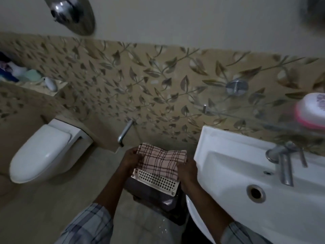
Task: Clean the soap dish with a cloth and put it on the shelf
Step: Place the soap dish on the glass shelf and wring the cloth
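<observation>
Head view, left hand (131,160) gripping soap dish (156,180), right hand (187,173) gripping cloth (161,160) atop it

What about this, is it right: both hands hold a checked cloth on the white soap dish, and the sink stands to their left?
No: the head view shows the sink to their right, not left. The left hand and right hand hold the checked cloth on the white soap dish.

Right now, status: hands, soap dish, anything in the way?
Left hand grips cloth. Right hand holds soap dish, cloth covering its far half. Not shelved yet. Nothing visible in the way.
</observation>
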